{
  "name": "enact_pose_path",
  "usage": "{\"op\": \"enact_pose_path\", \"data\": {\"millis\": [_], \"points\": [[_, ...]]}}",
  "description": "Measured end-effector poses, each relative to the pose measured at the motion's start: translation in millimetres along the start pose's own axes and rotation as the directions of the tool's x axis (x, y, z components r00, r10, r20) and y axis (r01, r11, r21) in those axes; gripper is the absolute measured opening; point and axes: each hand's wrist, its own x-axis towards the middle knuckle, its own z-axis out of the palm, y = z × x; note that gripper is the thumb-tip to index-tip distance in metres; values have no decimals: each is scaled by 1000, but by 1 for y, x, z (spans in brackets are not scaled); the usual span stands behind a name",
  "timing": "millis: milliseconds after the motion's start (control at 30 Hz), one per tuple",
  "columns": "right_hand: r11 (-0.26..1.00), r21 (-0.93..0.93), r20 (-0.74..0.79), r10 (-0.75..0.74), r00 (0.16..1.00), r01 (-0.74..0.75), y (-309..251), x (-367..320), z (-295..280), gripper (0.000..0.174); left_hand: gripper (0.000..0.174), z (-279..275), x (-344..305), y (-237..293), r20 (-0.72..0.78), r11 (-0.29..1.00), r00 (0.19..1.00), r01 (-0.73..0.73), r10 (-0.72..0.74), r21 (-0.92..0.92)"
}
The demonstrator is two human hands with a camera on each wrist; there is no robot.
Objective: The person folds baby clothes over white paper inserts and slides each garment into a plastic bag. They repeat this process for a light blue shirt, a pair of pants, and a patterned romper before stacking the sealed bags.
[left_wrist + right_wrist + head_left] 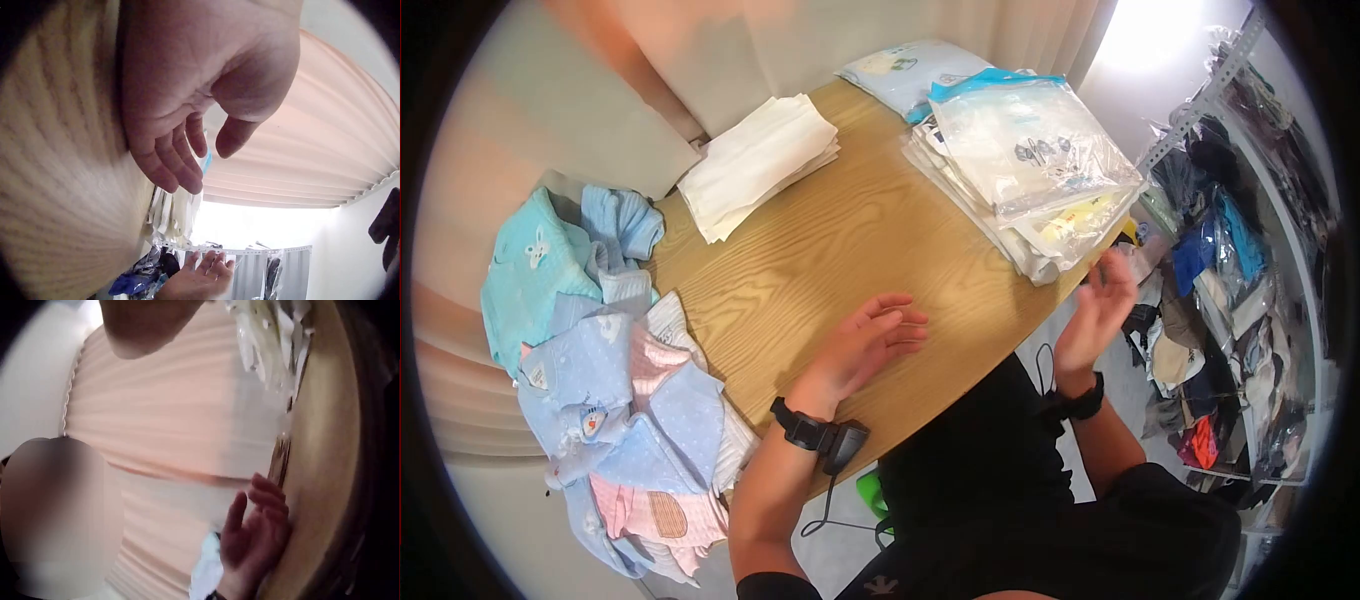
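Observation:
In the head view my left hand (868, 345) rests on its edge on the wooden table (820, 260), fingers loosely bent, holding nothing. The left wrist view shows the same hand (206, 81) beside the wood surface, its thumb apart from the fingers. My right hand (1097, 312) is raised past the table's right edge, palm turned inward, fingers relaxed and empty. Nearest to it lies a stack of clear plastic packages (1050, 150). Folded baby clothes (620, 400) in blue, pink and teal are heaped left of my left hand.
A stack of white sheets (760, 160) lies at the table's far left, and a pale blue printed package (910, 70) at the far edge. Shelving with bagged garments (1200, 280) stands on the right. Beige curtains (750, 50) hang behind. A cable (830, 523) trails from the left wrist camera.

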Motion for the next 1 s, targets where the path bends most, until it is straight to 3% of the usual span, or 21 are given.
{"op": "enact_pose_path", "data": {"millis": [33,67,100,133,233,333,433,567,667,767,833,900,967,1000], "points": [[1000,18,274,-23,962,19,-5,-8,-2,41,37,-1,0,-1,2,1000,1000,5,-5,-10],[999,41,525,-49,849,33,-9,-12,-1,43,37,-2,0,-2,6,1000,1000,11,-11,-20],[984,31,651,114,751,-177,-9,-13,11,46,37,-2,1,-3,13,1000,1000,7,-7,-23],[927,-11,756,254,603,-376,-10,-10,27,48,37,-2,2,-4,19,1000,1000,5,-5,-25],[925,-200,822,338,459,-323,14,7,50,58,37,-2,1,-2,26,1000,1000,6,-5,-20],[906,-289,779,411,473,-311,16,27,73,65,36,-3,1,-2,31,1000,1000,3,-2,-26],[929,-294,739,371,563,-227,50,39,83,68,36,-8,3,-5,45,1000,999,-1,2,-22],[863,-261,707,476,524,-431,63,49,89,68,35,-7,1,-4,57,999,998,-12,14,-31],[887,-262,694,447,564,-380,68,52,91,63,35,-11,4,-6,69,999,998,-9,12,-38],[933,-327,782,355,513,-148,47,52,85,56,36,-6,2,-3,40,1000,999,-7,8,-13],[922,-366,801,382,461,-126,30,38,75,50,37,-3,4,-5,29,999,999,39,-39,2],[904,-293,839,399,370,-312,11,16,63,49,38,-5,3,-1,15,1000,1000,22,-22,7],[934,-206,857,316,408,-292,8,-12,49,46,39,-3,2,-1,46,1000,999,-9,9,8],[974,-212,883,224,412,-75,3,-22,47,44,39,-4,1,-4,27,1000,999,-29,28,14]]}}
